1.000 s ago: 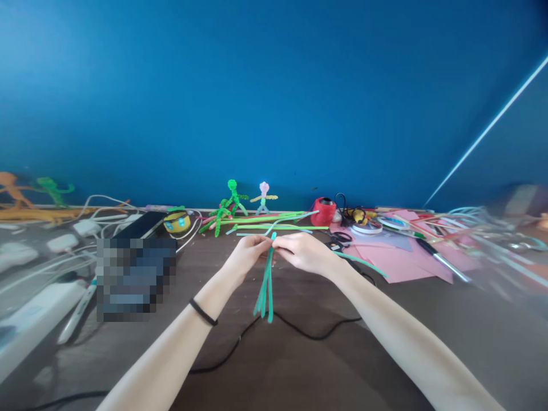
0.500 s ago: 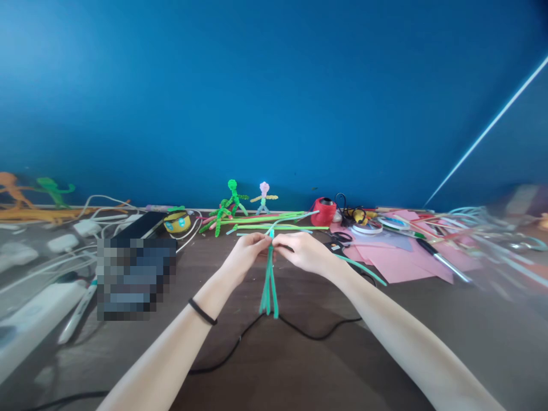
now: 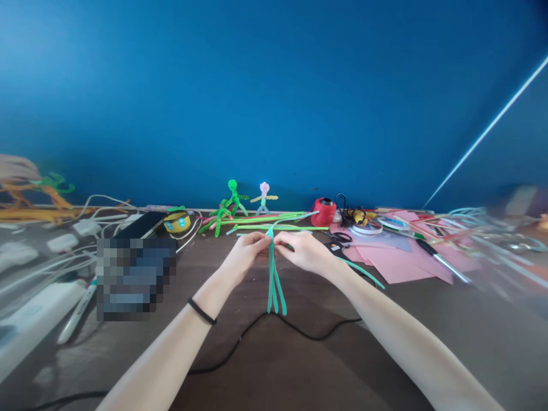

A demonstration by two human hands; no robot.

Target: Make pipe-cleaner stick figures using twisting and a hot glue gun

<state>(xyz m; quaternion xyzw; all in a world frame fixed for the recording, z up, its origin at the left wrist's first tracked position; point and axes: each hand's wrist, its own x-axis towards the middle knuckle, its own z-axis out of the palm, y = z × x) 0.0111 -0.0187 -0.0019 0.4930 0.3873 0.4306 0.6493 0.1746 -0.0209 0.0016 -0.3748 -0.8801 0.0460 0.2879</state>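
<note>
Above the middle of the table, my left hand [image 3: 247,252] pinches a bundle of teal pipe cleaners [image 3: 274,279] near its top. My right hand [image 3: 303,251] is closed at the same spot, thumb and fingers on the bundle. Several teal ends hang below, slightly fanned out. A paler strand [image 3: 295,216] runs from the top toward the right. Another teal length [image 3: 363,273] sticks out beyond my right forearm. The fingers hide the joint itself.
Behind stand a green pipe-cleaner figure [image 3: 233,197] and a pink-headed one [image 3: 264,197]. Loose green pipe cleaners [image 3: 282,228], a red object [image 3: 323,212], scissors [image 3: 341,237] and pink paper [image 3: 385,262] lie rightward. Another person's hand [image 3: 17,167] is far left. A black cord [image 3: 312,338] crosses in front.
The hanging teal ends have swung slightly right, while my hands stay nearly in place. At the far left, another person's hand has come in over the orange and green figures.
</note>
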